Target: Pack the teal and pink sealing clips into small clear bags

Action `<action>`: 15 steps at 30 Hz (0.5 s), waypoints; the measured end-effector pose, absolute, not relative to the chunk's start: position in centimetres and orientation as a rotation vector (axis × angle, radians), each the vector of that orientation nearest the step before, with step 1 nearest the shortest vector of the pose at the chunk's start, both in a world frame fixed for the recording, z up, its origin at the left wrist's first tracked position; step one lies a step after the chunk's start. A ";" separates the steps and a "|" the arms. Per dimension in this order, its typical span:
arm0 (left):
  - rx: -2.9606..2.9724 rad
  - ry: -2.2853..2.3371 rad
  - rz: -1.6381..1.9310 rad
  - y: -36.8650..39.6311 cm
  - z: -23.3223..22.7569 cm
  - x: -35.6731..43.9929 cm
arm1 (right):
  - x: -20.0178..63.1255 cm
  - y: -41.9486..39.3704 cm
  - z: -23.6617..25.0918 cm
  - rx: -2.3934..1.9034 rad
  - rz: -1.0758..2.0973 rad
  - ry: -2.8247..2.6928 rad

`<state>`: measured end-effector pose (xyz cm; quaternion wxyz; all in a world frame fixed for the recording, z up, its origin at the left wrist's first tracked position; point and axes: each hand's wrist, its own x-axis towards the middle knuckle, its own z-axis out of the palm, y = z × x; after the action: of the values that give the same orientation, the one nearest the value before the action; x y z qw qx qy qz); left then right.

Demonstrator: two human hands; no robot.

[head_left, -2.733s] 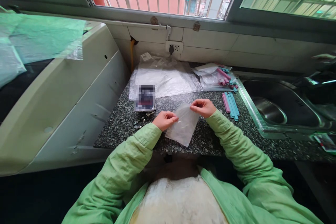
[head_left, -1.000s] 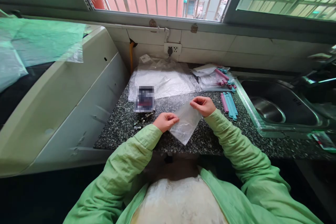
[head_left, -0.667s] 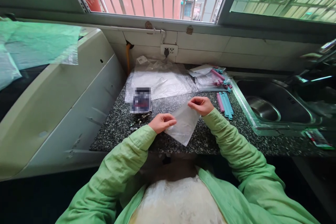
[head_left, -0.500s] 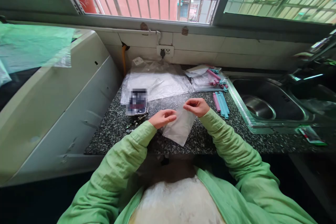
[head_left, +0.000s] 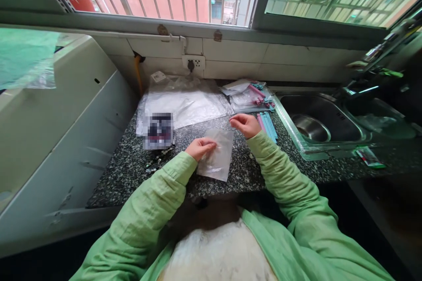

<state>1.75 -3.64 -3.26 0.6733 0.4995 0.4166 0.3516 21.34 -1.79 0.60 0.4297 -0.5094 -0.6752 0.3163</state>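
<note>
A small translucent plastic bag [head_left: 218, 160] is pinched by its left side between the thumb and fingers of my left hand [head_left: 200, 147], over the front part of the counter. My right hand [head_left: 246, 125] is apart from the bag, just beyond its upper right corner. Its fingers are curled together, and anything between them is too small or hidden to make out. Pink and blue sealing clips [head_left: 268, 126] lie right behind my right hand. To the left of my left hand rest a blurred dark packet [head_left: 158, 131] and some small shiny pieces [head_left: 158, 162].
Large clear plastic sheets [head_left: 187, 101] cover the back of the speckled counter [head_left: 118, 162]. A bag of more clips [head_left: 252, 94] lies at the wall. On the right are a steel sink [head_left: 329, 116] and a small packet [head_left: 369, 157]; a pale appliance [head_left: 66, 109] borders the left.
My right hand has let go of the bag's top edge and moved slightly off it. The bag now hangs straighter in my left hand. The view has shifted to the right.
</note>
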 end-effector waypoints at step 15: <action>0.921 0.852 0.797 -3.7 -3.3 1.7 | 35.0 -3.6 -1.6 -2.381 0.046 -1.465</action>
<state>1.73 -3.71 -3.33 0.7363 0.4193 0.3877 0.3629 34.98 -3.57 -1.55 0.1719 -0.8389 -0.5161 0.0161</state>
